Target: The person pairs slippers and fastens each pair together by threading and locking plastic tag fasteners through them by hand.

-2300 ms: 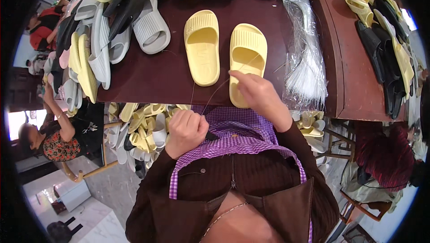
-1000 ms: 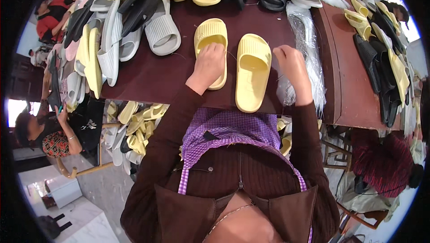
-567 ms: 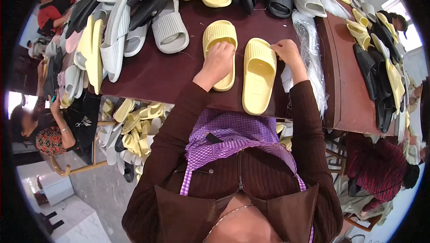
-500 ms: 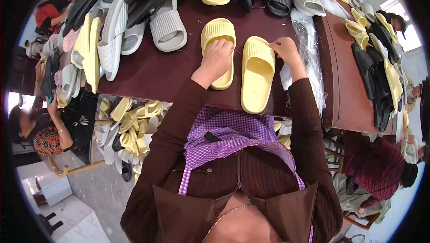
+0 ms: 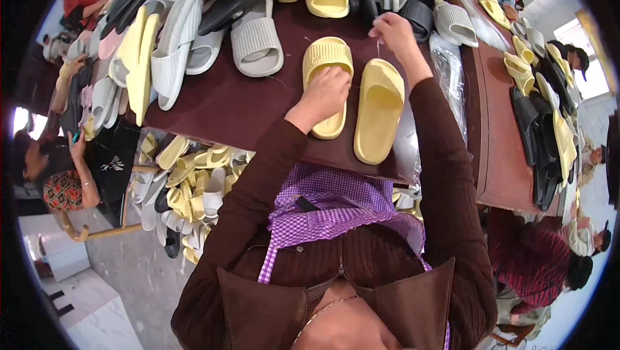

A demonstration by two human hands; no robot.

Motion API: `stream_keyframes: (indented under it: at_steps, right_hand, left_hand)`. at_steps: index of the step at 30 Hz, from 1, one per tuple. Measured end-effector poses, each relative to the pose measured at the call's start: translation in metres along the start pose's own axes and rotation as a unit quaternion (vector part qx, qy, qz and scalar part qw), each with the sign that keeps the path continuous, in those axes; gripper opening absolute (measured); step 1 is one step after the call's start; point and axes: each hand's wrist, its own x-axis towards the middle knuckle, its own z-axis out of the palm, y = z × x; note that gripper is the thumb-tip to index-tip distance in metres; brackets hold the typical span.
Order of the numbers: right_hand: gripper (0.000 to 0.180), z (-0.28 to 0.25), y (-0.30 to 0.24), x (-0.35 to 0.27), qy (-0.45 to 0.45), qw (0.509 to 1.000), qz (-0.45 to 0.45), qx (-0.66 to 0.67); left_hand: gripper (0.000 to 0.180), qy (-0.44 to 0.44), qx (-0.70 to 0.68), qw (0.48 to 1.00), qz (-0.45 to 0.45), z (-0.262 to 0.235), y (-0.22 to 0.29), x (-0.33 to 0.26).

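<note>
Two pale yellow slippers lie side by side on the dark red table, toes pointing away from me. My left hand [image 5: 326,95] is closed at the left yellow slipper [image 5: 328,53], its fingers curled at the strap's rear edge and partly hidden in the foot opening. Beyond the right yellow slipper [image 5: 378,117], my right hand [image 5: 394,30] is raised with thumb and fingers pinched together. A thin pale thread [image 5: 378,48] seems to hang from that pinch toward the slipper's toe; its lower end is hard to make out.
Grey slippers [image 5: 257,46], black ones [image 5: 232,8] and yellow ones are heaped along the table's [image 5: 232,121] far and left sides. Clear plastic wrap [image 5: 447,66] lies on the right. Another table [image 5: 500,156] bears more slippers. Co-workers [image 5: 68,175] sit on both sides.
My right hand has moved up and away from the right slipper's strap, toward the far pile. My left hand stays at the left slipper. The whole view has shifted slightly.
</note>
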Motion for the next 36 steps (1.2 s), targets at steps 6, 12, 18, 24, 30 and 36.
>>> stream_keyframes:
  at_steps: [6,12,18,24,30,36]
  right_hand:
    - [0.015,0.079,-0.005,0.042,-0.179,0.959,-0.195,-0.098]
    - [0.013,0.118,-0.013,0.047,-0.337,0.878,-0.149,-0.305]
    - [0.013,0.106,-0.009,0.054,-0.270,0.921,-0.113,-0.256]
    - [0.014,0.084,0.000,0.046,-0.194,0.960,0.111,0.169]
    - [0.015,0.095,-0.006,0.038,-0.207,0.975,-0.037,-0.065]
    - [0.017,0.114,0.000,0.042,-0.276,0.916,-0.157,-0.245]
  left_hand:
    - [0.014,0.020,-0.010,0.999,-0.026,0.001,0.003,-0.004]
    - [0.013,0.022,-0.042,0.999,-0.026,-0.004,0.008,-0.003]
    - [0.012,0.030,-0.056,0.997,-0.035,-0.007,0.007,-0.002]
    - [0.012,0.011,-0.035,0.998,-0.046,-0.002,0.003,-0.002]
    - [0.011,0.018,-0.034,0.999,-0.035,-0.002,0.002,-0.003]
    - [0.011,0.045,-0.050,0.997,-0.027,-0.004,0.009,-0.002]
